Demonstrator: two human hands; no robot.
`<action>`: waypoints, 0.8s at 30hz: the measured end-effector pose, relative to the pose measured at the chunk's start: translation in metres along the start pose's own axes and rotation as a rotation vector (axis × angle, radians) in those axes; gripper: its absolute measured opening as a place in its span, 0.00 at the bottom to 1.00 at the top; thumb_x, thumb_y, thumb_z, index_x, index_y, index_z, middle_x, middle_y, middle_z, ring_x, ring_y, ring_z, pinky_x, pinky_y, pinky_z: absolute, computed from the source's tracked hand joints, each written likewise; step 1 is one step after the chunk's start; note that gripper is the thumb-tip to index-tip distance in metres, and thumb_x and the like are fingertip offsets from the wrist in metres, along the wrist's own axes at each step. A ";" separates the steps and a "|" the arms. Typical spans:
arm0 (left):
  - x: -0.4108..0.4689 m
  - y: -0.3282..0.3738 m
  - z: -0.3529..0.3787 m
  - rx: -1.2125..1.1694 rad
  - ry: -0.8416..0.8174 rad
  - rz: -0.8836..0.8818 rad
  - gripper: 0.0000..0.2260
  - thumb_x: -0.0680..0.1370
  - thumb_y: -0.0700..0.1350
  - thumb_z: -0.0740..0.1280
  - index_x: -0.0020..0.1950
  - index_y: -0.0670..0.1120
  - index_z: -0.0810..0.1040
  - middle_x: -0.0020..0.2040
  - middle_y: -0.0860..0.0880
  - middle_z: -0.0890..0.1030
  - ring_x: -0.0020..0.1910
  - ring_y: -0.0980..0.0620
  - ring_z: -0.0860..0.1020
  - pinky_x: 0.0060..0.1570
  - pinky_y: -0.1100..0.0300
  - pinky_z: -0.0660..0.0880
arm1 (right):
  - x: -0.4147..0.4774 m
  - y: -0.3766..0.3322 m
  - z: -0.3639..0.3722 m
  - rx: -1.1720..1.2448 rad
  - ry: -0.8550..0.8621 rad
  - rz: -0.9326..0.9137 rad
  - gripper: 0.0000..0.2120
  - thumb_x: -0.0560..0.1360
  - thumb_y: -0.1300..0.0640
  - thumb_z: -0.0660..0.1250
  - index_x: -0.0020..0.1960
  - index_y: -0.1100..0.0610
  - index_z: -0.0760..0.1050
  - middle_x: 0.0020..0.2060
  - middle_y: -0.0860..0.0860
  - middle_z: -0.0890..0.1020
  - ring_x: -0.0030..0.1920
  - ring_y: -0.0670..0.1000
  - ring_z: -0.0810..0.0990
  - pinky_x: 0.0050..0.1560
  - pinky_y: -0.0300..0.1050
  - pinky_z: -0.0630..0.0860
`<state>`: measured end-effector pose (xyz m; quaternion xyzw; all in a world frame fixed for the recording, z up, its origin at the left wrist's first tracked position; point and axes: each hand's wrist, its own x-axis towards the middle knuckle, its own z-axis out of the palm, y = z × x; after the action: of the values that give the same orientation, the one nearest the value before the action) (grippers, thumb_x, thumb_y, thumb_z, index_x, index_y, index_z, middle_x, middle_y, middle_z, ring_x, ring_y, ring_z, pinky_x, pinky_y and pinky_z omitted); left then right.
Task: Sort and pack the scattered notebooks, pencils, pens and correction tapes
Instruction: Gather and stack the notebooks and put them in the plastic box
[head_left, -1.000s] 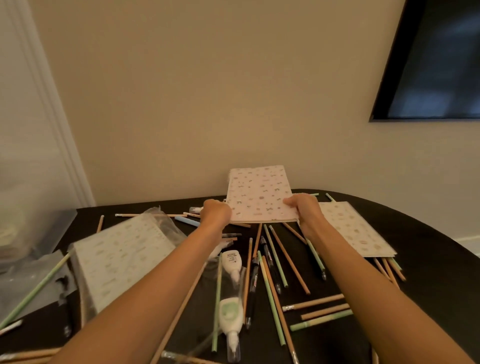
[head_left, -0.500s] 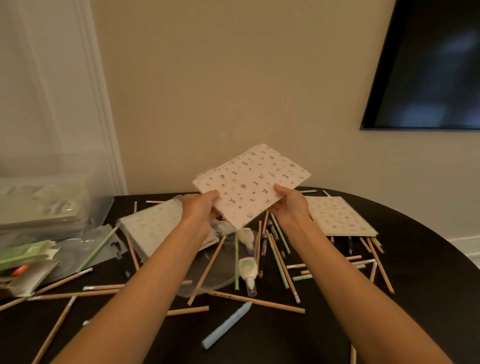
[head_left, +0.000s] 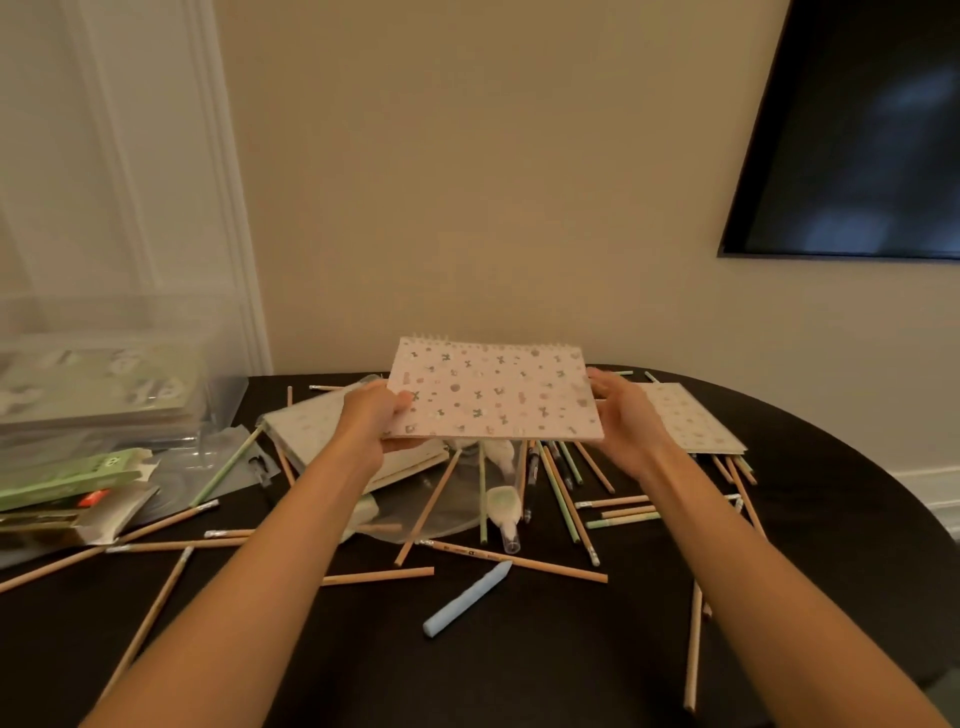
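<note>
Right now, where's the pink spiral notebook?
Head view, centre: the pink notebook is held above the dark table, left hand pinching its left edge, right hand against its right edge, over the scattered pencils.

This looks like a room in my home: a dark rounded table against a cream wall, a black wall-mounted screen, and white moulded door trim on my left.

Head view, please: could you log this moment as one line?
left hand: grips pink notebook | right hand: fingers touch its right edge | notebook: held above scattered pencils
</note>
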<state>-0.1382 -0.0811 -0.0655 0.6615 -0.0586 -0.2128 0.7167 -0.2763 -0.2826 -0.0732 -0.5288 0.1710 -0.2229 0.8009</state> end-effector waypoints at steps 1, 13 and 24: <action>-0.001 0.001 -0.002 0.034 -0.033 -0.007 0.07 0.79 0.37 0.61 0.55 0.45 0.73 0.47 0.46 0.78 0.40 0.51 0.77 0.23 0.59 0.76 | -0.001 -0.001 0.002 -0.123 0.005 0.011 0.12 0.78 0.62 0.59 0.60 0.62 0.71 0.58 0.61 0.79 0.53 0.57 0.81 0.43 0.49 0.81; 0.019 -0.030 -0.029 1.546 -0.292 0.167 0.35 0.72 0.54 0.70 0.74 0.48 0.57 0.71 0.45 0.64 0.69 0.44 0.62 0.65 0.53 0.63 | -0.017 0.013 -0.026 -0.023 0.134 0.265 0.25 0.76 0.69 0.59 0.72 0.60 0.61 0.47 0.57 0.80 0.36 0.52 0.84 0.28 0.41 0.79; 0.017 -0.027 -0.034 1.619 0.010 0.441 0.12 0.80 0.40 0.52 0.54 0.39 0.73 0.54 0.40 0.75 0.51 0.44 0.74 0.43 0.56 0.66 | -0.018 0.024 -0.001 -0.162 0.229 0.207 0.22 0.77 0.70 0.59 0.69 0.61 0.65 0.51 0.57 0.79 0.39 0.53 0.81 0.31 0.48 0.79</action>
<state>-0.1165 -0.0572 -0.0997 0.9460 -0.3181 0.0432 0.0458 -0.2874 -0.2651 -0.0951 -0.5425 0.3319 -0.1835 0.7496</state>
